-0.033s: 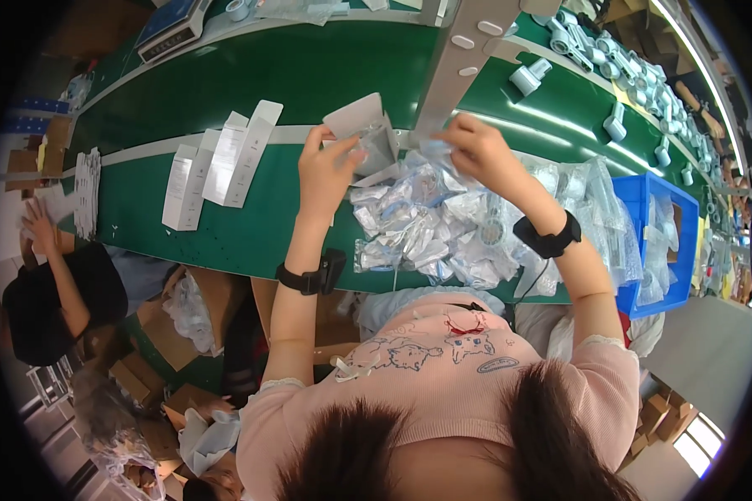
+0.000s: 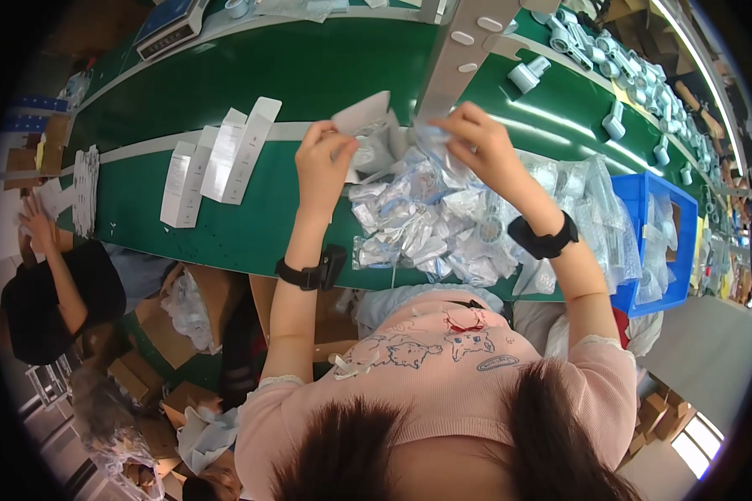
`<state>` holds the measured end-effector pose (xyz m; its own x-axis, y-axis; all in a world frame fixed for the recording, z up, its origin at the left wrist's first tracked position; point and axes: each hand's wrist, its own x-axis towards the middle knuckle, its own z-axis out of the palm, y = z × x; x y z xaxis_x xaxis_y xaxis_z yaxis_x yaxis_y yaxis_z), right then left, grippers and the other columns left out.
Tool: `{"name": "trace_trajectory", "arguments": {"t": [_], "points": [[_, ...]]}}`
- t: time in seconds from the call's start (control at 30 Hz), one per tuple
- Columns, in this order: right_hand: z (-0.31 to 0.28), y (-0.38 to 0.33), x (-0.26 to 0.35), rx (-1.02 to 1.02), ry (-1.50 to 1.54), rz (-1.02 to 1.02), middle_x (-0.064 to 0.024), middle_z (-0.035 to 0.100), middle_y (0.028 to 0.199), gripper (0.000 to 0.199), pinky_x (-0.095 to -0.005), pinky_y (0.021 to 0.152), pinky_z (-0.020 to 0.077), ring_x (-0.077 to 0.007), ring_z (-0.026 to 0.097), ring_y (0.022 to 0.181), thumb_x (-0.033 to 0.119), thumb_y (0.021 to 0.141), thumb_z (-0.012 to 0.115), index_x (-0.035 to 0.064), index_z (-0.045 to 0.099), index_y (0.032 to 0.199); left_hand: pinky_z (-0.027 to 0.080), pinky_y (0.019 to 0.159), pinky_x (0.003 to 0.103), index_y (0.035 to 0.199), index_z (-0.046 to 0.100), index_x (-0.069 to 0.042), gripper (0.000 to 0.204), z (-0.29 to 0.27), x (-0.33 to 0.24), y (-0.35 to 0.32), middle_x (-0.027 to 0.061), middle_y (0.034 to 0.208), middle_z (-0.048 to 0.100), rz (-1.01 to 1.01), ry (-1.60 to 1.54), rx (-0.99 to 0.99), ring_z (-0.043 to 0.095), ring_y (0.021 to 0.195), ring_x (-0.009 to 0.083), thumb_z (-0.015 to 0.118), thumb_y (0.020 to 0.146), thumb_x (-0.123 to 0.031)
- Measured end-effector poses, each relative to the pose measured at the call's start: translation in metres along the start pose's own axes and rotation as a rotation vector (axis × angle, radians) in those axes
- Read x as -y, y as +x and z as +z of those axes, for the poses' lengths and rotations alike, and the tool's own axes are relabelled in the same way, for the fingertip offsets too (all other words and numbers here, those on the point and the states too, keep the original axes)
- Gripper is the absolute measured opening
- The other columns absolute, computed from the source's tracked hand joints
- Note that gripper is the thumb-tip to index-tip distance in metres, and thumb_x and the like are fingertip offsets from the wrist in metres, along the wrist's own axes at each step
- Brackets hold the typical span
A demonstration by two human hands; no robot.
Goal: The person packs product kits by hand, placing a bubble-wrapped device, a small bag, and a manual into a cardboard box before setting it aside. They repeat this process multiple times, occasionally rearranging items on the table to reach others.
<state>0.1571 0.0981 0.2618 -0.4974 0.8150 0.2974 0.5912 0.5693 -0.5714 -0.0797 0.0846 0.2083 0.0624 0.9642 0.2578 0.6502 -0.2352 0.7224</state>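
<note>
At the near edge of a green bench (image 2: 184,250), a person in a pink top (image 2: 443,376) works with both arms stretched forward. The left hand (image 2: 327,159) is clamped on the left side of an open box (image 2: 363,115), thumb and fingers closed at its edge. That box stands tipped just beyond the pile, a pale flap raised on its far side; what lies inside is hard to make out from where I stand. To its right, the right hand (image 2: 471,140) has thumb and fingertips brought together on a clear packet (image 2: 431,140), blurred, close beside the box's mouth.

Near both hands spreads a pile of packets (image 2: 426,221), clear plastic with white and pale blue showing through. Right of it lie bubble-wrap bags (image 2: 597,204), then a blue bin (image 2: 683,250) with more plastic inside.

Over on the left, two white cartons (image 2: 232,163) lie side by side, and farther left is a stack of flat card (image 2: 85,192). A co-worker's hand (image 2: 35,224) reaches in beyond that. Behind the work, a metal post (image 2: 453,63) rises, and at the far right grey fittings (image 2: 589,50) are heaped, a few lying apart.
</note>
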Motion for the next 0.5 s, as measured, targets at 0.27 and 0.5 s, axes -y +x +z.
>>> {"name": "trace_trajectory", "arguments": {"t": [0.27,0.5], "points": [[0.053,0.023,0.025,-0.468,0.278,-0.225,-0.0094,0.051,0.085,0.033,-0.0284,0.062,0.0438,-0.0225,0.054,0.075,-0.012,0.059,0.057,0.0024,0.059,0.089,0.045,0.063,0.029,0.079,0.062,0.001,0.019,-0.001,-0.012,0.010,0.0091,0.097,0.056,-0.064,-0.251,0.032,0.056,0.071,0.0227,0.066,0.061,-0.002],[0.077,0.024,0.012,-0.473,0.249,-0.290,-0.0088,0.052,0.086,0.032,-0.0302,0.063,0.0448,-0.0241,0.054,0.077,-0.011,0.058,0.057,0.0035,0.059,0.086,0.045,0.064,0.030,0.073,0.061,0.002,0.017,0.000,-0.002,0.015,0.0118,0.089,0.059,0.035,-0.029,-0.026,0.059,0.074,0.0246,0.068,0.058,-0.003]]}}
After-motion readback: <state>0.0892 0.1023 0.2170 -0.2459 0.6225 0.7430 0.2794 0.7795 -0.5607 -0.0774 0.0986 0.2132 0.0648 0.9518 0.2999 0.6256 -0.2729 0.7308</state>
